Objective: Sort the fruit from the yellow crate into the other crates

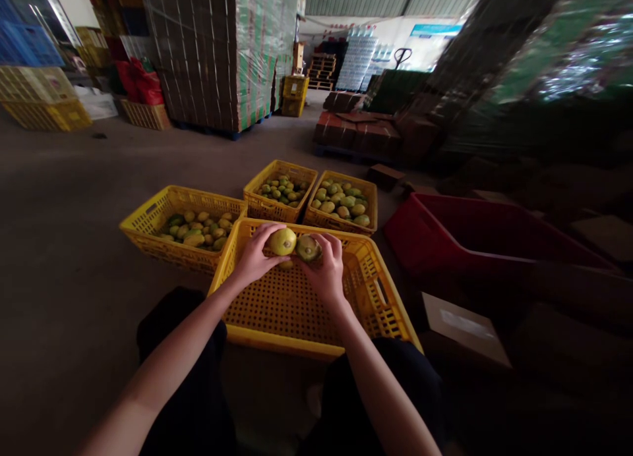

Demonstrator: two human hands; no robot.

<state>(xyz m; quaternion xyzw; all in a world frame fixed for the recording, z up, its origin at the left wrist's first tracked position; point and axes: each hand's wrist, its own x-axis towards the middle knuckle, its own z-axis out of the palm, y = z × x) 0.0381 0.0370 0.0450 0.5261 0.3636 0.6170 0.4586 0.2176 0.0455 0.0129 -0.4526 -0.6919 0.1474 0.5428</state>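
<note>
My left hand (257,253) is closed round a yellow mango (282,242), its stem end facing me. In my right hand (326,265) is a greener mango (307,248) with a brownish patch. The two fruits are side by side, nearly touching, above the far part of a large yellow plastic crate (316,350). Below them, another yellow fruit (285,264) shows partly in that crate, mostly hidden by my hands and the held mangoes. The crate stands between my knees, its perforated bottom visible.
Beyond the near crate are a left crate (143,228), a middle crate (271,211) and a right crate (341,227), all holding several mangoes. A red bin (420,245) and a cardboard box (462,327) lie at right. Wrapped carton stacks (198,54) rise behind.
</note>
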